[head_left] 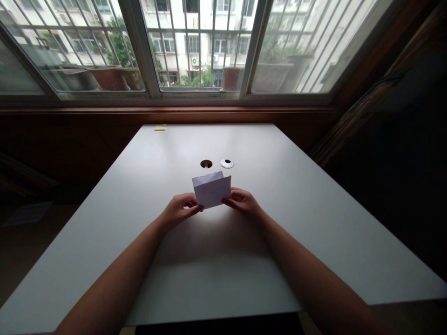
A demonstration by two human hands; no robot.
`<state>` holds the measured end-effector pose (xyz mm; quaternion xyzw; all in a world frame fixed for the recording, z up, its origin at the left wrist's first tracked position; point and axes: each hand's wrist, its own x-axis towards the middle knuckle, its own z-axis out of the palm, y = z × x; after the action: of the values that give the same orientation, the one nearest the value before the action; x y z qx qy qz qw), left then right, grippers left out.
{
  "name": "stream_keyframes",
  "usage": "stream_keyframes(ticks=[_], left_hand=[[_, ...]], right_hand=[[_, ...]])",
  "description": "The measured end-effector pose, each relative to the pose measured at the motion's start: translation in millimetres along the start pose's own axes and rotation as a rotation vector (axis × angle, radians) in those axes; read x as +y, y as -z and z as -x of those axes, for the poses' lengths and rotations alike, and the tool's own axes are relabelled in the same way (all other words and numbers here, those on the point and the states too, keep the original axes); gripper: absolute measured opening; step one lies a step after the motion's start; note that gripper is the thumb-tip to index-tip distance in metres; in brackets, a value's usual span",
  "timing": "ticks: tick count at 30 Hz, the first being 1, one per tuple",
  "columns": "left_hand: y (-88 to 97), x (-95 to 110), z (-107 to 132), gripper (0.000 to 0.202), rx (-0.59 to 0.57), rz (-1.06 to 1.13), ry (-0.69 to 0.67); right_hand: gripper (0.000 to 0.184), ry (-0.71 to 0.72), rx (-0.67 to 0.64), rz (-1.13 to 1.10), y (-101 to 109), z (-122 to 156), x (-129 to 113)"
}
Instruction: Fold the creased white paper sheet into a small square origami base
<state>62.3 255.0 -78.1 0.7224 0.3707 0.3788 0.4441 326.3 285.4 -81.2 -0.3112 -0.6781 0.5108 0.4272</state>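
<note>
A folded sheet of white paper [212, 191] is held up above the white table [209, 288], its front face turned toward me. Behind its slanting top edge a second layer shows, apart from the front one. My left hand [181, 208] pinches the lower left corner between thumb and fingers. At the lower right side, my right hand [242, 201] grips the paper with its thumb in front and fingers partly hidden behind. Both forearms reach in over the table's near edge.
Beyond the paper, a round cable hole [206, 164] opens in the tabletop, with a white ring-shaped cover [226, 163] to its right. Yellow strips [160, 127] lie at the far left corner. A barred window [199, 46] stands behind the table.
</note>
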Motion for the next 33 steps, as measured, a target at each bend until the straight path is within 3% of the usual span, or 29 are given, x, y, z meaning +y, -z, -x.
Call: stream_keyframes(ticks=[4, 9, 12, 20, 25, 33], left_hand=[[-6.1, -5.7, 0.6, 0.031, 0.052, 0.235, 0.037], [-10.5, 3.7, -3.5, 0.077, 0.105, 0.418, 0.022], [-9.3, 7.0, -4.3, 0.088, 0.126, 0.409, 0.049], [-7.6, -3.2, -3.0, 0.056, 0.124, 0.289, 0.059], [-9.1, -3.7, -3.3, 0.056, 0.127, 0.301, 0.066], [-7.7, 1.7, -3.6, 0.069, 0.075, 0.212, 0.096]], right_hand=[[0.032, -0.043, -0.044, -0.074, -1.5, 0.3, 3.4], [0.035, -0.100, -0.124, -0.033, -1.2, 1.7, 5.3], [0.035, -0.115, -0.127, 0.013, -0.9, 1.9, 7.2], [0.044, -0.042, -0.080, -0.163, -3.3, -3.4, 18.4], [0.057, -0.006, -0.099, -0.196, -2.1, -2.9, 16.8], [0.050, -0.011, -0.066, -0.137, -0.4, -2.2, 13.6]])
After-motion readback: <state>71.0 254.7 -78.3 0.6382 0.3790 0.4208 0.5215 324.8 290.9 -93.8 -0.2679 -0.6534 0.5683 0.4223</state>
